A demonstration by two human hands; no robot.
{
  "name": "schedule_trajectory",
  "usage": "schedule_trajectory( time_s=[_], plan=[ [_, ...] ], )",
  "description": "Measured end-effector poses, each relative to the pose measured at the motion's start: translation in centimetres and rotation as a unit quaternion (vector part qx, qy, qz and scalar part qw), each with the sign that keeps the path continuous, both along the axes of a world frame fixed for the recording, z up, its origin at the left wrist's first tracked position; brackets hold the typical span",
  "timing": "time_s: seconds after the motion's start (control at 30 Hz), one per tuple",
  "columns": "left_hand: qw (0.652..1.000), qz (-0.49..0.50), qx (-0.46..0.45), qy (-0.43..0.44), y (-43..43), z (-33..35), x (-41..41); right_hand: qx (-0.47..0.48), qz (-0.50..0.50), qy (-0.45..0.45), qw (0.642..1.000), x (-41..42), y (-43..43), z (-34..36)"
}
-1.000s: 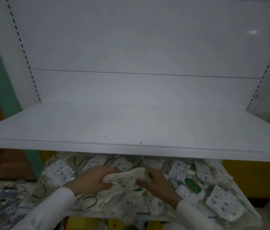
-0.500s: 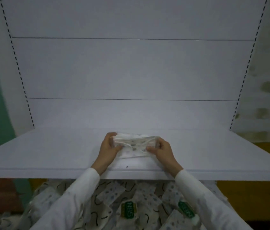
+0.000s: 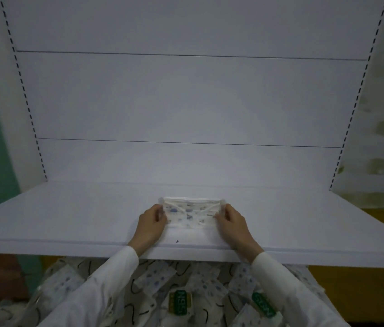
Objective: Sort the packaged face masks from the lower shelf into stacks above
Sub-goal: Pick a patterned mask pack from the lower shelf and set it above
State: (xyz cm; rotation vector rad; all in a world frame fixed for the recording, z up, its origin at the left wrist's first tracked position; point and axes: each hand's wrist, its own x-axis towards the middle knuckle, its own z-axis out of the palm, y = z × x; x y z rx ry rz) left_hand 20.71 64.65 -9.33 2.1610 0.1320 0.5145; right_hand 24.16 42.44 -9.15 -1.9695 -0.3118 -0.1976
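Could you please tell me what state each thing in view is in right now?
mask bundle: resting on the upper shelf, held at both ends.
left hand: grips the bundle's left end.
right hand: grips the bundle's right end.
upper shelf: carries the bundle near its front edge.
loose masks: piled unsorted below the upper shelf.

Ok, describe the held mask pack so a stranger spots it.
Find the white upper shelf. Near its front edge, the left hand and right hand grip a blue-spotted mask pack by its ends. It alone sits there; other packs lie below.
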Motion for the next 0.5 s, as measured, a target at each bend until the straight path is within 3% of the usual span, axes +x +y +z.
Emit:
schedule_trajectory(
  time_s=[0.13, 0.3, 0.5],
  plan=[
    [0.998, 0.039, -0.004, -0.041, 2.6, 1.1, -1.5, -0.055, -0.017, -0.082, 0.995, 0.0, 1.3, 1.2],
    [0.992, 0.076, -0.089, -0.046, 7.4, 2.6, -4.1, -0.051, 0.012, -0.065, 0.997, 0.0, 5.7, 2.0],
    [0.982, 0.126, -0.127, -0.066, 14.2, 2.9, -7.0, -0.049, 0.057, -0.061, 0.995, -0.5, 13.2, 2.5]
  ],
)
